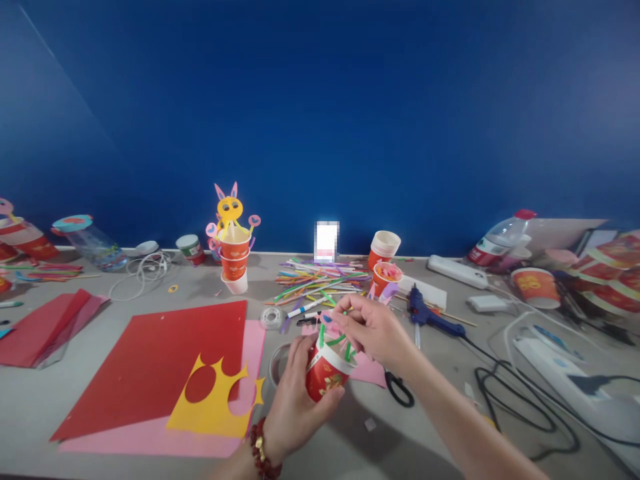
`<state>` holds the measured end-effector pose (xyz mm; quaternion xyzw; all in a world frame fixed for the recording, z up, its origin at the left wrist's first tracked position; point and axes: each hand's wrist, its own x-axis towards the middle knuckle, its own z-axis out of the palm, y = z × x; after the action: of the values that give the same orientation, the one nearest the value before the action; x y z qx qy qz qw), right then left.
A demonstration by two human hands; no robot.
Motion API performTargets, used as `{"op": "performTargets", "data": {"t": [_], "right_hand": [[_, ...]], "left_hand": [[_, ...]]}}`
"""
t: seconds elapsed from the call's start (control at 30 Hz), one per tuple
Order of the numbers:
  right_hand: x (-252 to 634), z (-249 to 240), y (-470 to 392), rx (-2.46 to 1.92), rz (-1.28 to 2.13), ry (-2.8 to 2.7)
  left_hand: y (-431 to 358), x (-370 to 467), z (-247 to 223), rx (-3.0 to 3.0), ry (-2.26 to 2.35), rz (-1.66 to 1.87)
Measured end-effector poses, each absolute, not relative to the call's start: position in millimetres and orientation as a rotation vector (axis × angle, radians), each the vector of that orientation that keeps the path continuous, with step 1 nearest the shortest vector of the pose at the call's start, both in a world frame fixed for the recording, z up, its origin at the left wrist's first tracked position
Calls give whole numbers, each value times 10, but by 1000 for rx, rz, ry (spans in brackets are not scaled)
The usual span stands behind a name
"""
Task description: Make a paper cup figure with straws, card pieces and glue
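My left hand (295, 400) is wrapped round a red paper cup (326, 379) with a white rim, tilted a little above the table. Green pipe cleaners (321, 337) stick up out of the cup. Over the rim, the fingertips of my right hand (370, 327) pinch a small pink paper disc (327, 318) with a blue shape on it, at the top of a green stem. Whether the disc is fixed to that stem I cannot tell. Pink paper scraps (367, 370) and black-handled scissors (399, 390) lie just right of the cup.
Red sheets (150, 353) and a cut yellow sheet (215, 400) lie at left. Behind stand a stacked cup figure (234, 250), a pile of pipe cleaners (320, 280) and stacked cups (384, 247). A blue glue gun (433, 317) trails its black cord (500, 373) at right, near a power strip (565, 380).
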<state>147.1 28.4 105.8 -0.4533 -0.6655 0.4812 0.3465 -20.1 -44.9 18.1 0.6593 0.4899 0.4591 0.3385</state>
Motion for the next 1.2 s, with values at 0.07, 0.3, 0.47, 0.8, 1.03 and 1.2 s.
{"op": "performTargets", "data": {"t": [0.07,0.3,0.47,0.8,1.03,1.2], "right_hand": [[1465,1060,285,-1210,1237,-1742],[1434,1043,270,-1229,1119,-1787],[1415,1044,246,-1249,1094,-1791],[1389,1093,200,-1340,945,-1879],[1421,1149,190,-1308,1242,-1857],[1448,1128,213,-1297,1421,-1829]], "left_hand": [[-445,-201,183,1745,1283,1165],[-452,-200,181,1788,1301,1131],[-447,-193,198,1772,1274,1133],[-456,-201,145,1787,1246,1136],[-469,-194,199,1792,1228,1125],[-464,-197,181,1833,1255,1130]]}}
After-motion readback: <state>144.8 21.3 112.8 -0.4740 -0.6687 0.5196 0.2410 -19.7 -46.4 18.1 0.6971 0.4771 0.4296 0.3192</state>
